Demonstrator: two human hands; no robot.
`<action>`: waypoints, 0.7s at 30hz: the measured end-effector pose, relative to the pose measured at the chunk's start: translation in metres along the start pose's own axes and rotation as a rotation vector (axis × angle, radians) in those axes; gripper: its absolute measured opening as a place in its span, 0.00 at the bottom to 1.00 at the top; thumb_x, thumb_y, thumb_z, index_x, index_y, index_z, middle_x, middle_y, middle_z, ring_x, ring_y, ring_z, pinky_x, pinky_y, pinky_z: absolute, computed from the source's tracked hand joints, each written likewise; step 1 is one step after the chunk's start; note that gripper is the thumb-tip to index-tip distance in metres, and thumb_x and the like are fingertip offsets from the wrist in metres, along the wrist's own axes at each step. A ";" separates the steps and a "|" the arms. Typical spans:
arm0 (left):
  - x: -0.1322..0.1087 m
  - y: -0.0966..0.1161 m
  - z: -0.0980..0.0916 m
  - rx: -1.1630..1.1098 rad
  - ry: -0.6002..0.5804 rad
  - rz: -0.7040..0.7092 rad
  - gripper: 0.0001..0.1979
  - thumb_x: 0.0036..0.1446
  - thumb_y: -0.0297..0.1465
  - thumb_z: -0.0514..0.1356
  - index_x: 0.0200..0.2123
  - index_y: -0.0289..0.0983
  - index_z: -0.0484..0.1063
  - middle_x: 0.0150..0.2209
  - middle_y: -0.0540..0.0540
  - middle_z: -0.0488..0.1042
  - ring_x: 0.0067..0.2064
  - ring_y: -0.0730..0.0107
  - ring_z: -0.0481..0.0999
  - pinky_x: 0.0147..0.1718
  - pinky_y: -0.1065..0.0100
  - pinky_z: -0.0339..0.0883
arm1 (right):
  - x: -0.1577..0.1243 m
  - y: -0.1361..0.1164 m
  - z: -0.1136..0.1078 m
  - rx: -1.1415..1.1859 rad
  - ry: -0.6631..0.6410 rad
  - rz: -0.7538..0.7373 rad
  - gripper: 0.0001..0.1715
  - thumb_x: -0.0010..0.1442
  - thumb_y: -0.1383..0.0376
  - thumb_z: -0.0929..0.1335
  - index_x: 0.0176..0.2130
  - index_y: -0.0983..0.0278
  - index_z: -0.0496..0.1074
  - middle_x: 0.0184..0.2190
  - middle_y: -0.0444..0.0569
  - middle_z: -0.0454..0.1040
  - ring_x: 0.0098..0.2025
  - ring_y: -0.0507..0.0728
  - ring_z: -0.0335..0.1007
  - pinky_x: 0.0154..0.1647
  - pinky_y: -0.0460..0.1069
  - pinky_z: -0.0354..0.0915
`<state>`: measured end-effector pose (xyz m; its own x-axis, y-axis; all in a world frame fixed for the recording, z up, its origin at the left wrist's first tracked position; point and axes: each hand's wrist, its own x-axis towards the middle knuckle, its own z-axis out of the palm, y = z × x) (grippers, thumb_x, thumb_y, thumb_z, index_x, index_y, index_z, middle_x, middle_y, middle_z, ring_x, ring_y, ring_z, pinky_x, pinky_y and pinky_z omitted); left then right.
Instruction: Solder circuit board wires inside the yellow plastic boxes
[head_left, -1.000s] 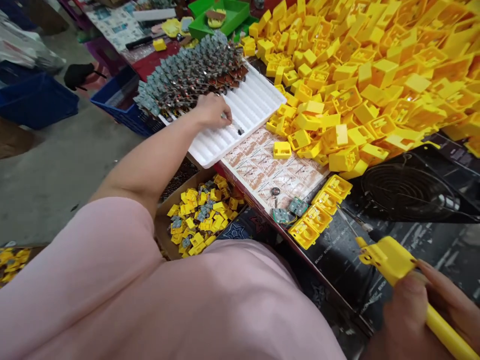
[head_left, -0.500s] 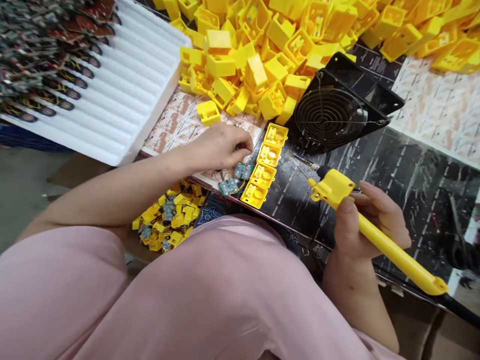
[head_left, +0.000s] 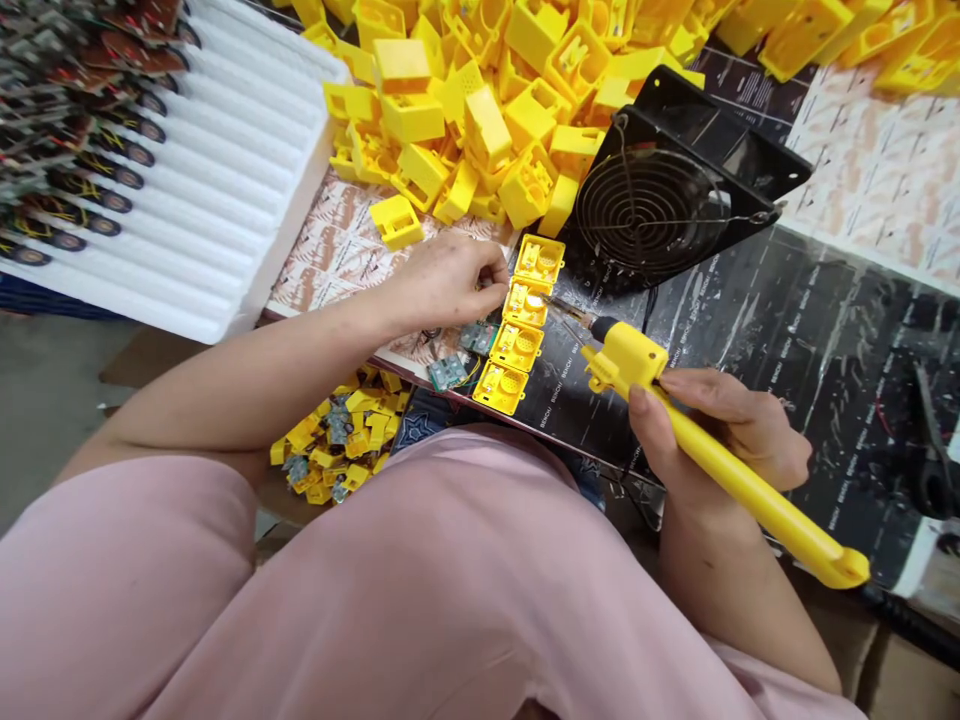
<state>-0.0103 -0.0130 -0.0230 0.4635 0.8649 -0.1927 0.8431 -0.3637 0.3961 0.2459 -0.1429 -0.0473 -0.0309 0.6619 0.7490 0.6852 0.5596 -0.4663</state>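
Several open yellow cases (head_left: pixel 517 345) stand in a slanting row near the table's front edge. My left hand (head_left: pixel 461 283) is closed beside the row's left side, its fingertips pinched at the second case from the top; what they hold is too small to make out. My right hand (head_left: pixel 720 430) is wrapped round a yellow soldering tool (head_left: pixel 750 480), whose metal tip points at that same case. Two small circuit boards (head_left: pixel 448 373) with thin wires lie left of the lower cases, below my left hand.
A black fan (head_left: pixel 649 205) stands behind the tool. Yellow housings (head_left: pixel 487 125) are heaped at the back. White foam (head_left: pixel 247 130) with wired boards is at the left. Below the table edge sits a pile of filled yellow cases (head_left: pixel 341 435). Scissors (head_left: pixel 934 470) lie at the right.
The soldering tool has moved left with my right hand, and its tip is now at the second case. My left hand's fingertips have come closer to the row. The view has shifted slightly.
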 end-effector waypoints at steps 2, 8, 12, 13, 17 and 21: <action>0.005 0.000 0.001 0.010 0.029 0.012 0.15 0.59 0.34 0.57 0.41 0.37 0.83 0.38 0.45 0.83 0.44 0.59 0.81 0.48 0.61 0.71 | 0.006 -0.004 0.003 -0.025 -0.019 -0.004 0.13 0.58 0.67 0.80 0.36 0.58 0.73 0.29 0.39 0.82 0.27 0.54 0.81 0.23 0.45 0.74; 0.009 0.006 0.004 0.093 0.040 -0.014 0.14 0.57 0.32 0.59 0.40 0.37 0.84 0.38 0.44 0.83 0.47 0.54 0.83 0.48 0.60 0.73 | 0.015 -0.006 0.012 -0.069 -0.108 -0.056 0.14 0.58 0.68 0.79 0.36 0.59 0.72 0.28 0.39 0.82 0.27 0.52 0.81 0.25 0.44 0.73; 0.008 0.008 0.004 0.110 0.041 -0.025 0.13 0.56 0.32 0.59 0.40 0.37 0.83 0.37 0.45 0.83 0.47 0.54 0.83 0.50 0.59 0.73 | 0.015 -0.002 0.019 -0.012 -0.104 -0.109 0.12 0.61 0.66 0.78 0.37 0.59 0.72 0.28 0.39 0.81 0.28 0.52 0.81 0.26 0.44 0.72; 0.008 0.009 0.004 0.113 0.041 -0.029 0.13 0.56 0.32 0.60 0.40 0.38 0.83 0.37 0.45 0.83 0.47 0.54 0.83 0.50 0.59 0.73 | 0.016 -0.002 0.020 -0.003 -0.115 -0.129 0.11 0.62 0.66 0.78 0.37 0.58 0.72 0.28 0.38 0.81 0.28 0.52 0.81 0.26 0.44 0.72; 0.008 0.012 0.002 0.122 0.035 -0.036 0.12 0.55 0.31 0.59 0.38 0.38 0.82 0.37 0.46 0.82 0.48 0.53 0.83 0.50 0.59 0.73 | 0.023 -0.005 0.017 -0.063 -0.182 -0.205 0.13 0.61 0.67 0.78 0.34 0.58 0.71 0.26 0.38 0.81 0.25 0.51 0.79 0.24 0.45 0.69; 0.009 0.014 0.000 0.134 0.020 -0.038 0.11 0.56 0.32 0.59 0.38 0.38 0.82 0.37 0.47 0.82 0.49 0.55 0.83 0.50 0.60 0.72 | 0.026 -0.008 0.005 -0.117 -0.173 -0.114 0.10 0.62 0.65 0.78 0.34 0.58 0.74 0.28 0.40 0.82 0.27 0.53 0.80 0.24 0.46 0.71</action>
<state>0.0061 -0.0106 -0.0194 0.4265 0.8851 -0.1862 0.8892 -0.3727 0.2652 0.2362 -0.1276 -0.0263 -0.2304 0.6793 0.6967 0.7496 0.5805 -0.3181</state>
